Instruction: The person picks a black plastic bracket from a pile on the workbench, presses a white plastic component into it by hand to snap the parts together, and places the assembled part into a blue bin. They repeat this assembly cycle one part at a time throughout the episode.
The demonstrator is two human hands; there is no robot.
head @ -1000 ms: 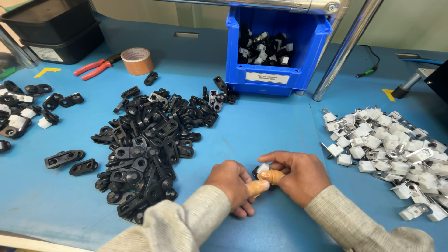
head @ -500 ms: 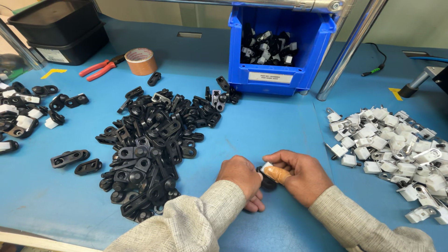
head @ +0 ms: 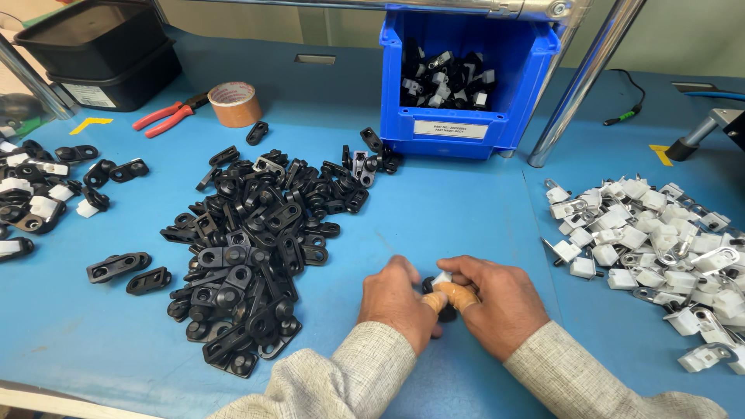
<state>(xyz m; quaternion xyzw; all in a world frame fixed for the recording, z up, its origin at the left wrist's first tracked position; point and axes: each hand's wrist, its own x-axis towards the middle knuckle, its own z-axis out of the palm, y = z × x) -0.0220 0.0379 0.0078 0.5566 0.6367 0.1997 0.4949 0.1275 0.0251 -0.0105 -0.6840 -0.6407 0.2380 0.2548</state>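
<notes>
Glossy black plastic clips (head: 256, 248), shiny metal pole (head: 586, 77), smooth blue tabletop (head: 458, 225).

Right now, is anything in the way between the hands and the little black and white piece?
No. The left hand and right hand already pinch the small piece together between their fingertips above the blue table. Nothing sits between them. The pile of black parts lies off to the left.

A small black plastic part (head: 439, 299) with a little white piece (head: 443, 277) at its top sits low over the blue table (head: 466, 225) — mostly hidden, pinched between both hands' fingertips, its shape unclear — just right of the black parts pile (head: 256, 248).
</notes>
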